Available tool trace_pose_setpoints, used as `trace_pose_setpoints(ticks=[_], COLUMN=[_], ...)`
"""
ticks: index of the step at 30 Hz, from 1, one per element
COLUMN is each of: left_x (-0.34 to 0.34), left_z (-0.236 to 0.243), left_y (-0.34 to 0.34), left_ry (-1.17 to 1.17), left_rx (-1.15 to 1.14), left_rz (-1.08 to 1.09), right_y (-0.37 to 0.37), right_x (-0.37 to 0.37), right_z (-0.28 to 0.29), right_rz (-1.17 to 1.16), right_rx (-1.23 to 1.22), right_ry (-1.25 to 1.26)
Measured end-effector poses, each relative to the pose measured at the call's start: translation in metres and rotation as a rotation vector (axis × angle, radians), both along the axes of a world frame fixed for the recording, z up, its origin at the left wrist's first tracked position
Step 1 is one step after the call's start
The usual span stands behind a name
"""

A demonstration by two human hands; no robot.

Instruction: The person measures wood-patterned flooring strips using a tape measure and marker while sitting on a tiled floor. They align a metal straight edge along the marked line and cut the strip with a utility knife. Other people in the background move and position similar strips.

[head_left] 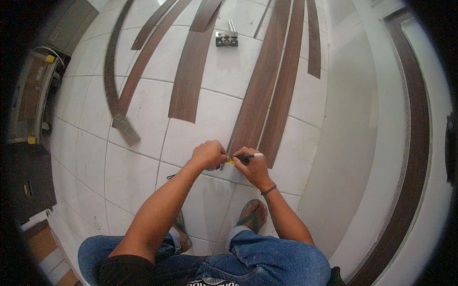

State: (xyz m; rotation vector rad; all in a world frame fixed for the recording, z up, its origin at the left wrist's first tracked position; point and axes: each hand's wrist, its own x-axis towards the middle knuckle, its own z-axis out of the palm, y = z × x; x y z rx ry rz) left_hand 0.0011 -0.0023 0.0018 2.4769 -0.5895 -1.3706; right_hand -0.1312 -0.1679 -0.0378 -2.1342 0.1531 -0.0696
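Note:
My right hand (253, 168) is closed on a dark pen (247, 156) with a white end. It meets my left hand (209, 154) at the near end of a long brown wood-grain plank (260, 90). My left hand is closed around what looks like a tape measure, mostly hidden beneath it; a short yellow piece of its tape (232, 161) shows between the fingertips of both hands. A dark strap (170, 177) sticks out beside my left wrist. To the right of that plank lies a narrower brown strip (281, 95).
More brown strips lie lengthwise on the white tiled floor (138, 167), including a wide one (188, 86) and a curved grey-brown one (110, 71). A small metal-and-black device (226, 39) stands beyond. Dark boxes (26, 186) line the left; a wall (350, 119) bounds the right.

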Motion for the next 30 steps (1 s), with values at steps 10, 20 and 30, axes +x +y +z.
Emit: trace_pose_setpoints(ticks=[10,20,30], left_x=[-0.002,-0.003,-0.002], left_z=[-0.015,-0.014,-0.021], left_y=[0.01,-0.001,0.01], left_ry=[-0.067,0.023,0.032], left_rx=[-0.037,-0.01,-0.04], left_rz=[-0.004,0.02,0.028], right_y=[0.007,-0.013,-0.01], right_x=[0.001,-0.013,-0.036], right_z=[0.002,0.005,0.009], right_rz=[-0.024,-0.495,-0.531], right_rx=[0.081,0.483,0.138], right_ry=[0.018,-0.103,-0.108])
